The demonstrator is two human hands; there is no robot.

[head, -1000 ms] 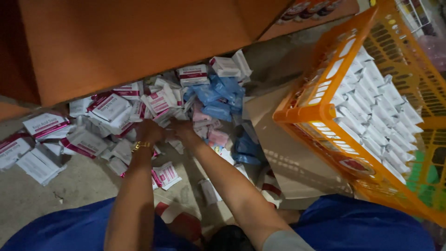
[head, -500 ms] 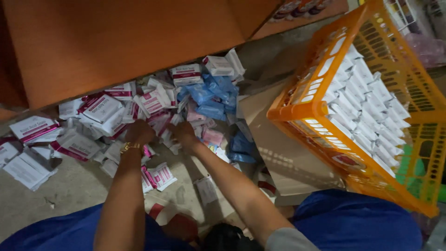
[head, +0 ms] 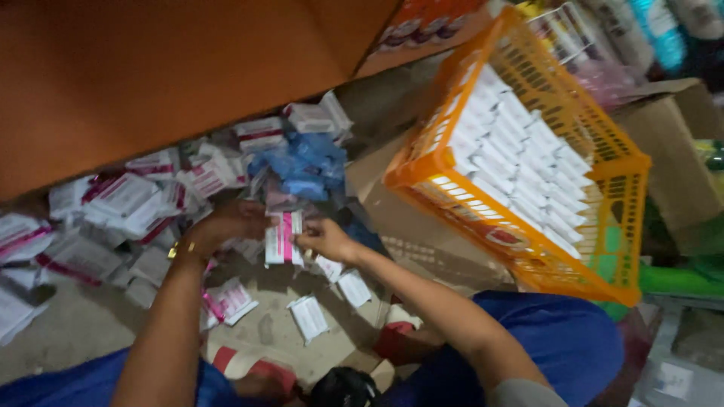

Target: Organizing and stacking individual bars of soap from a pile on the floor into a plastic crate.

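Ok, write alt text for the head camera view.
Both hands, left hand and right hand, hold a white-and-pink packet above a heap of similar packets on the floor; an orange basket of white packets sits to the right.

Grey concrete floor (head: 68, 339), dusty and dimly lit. Orange-brown wooden shelf panel (head: 166, 68) overhangs its far edge, casting shadow beneath. Flattened brown cardboard (head: 422, 241) lies on the floor. Open cardboard carton (head: 671, 166) at right edge.

— How many baskets?
— One orange basket (head: 520, 249), and two hands: left hand (head: 230, 224), right hand (head: 326, 240).
— And the small white-and-pink boxes (head: 283, 237)?
— Too many and too blurred to count; dozens lie scattered.
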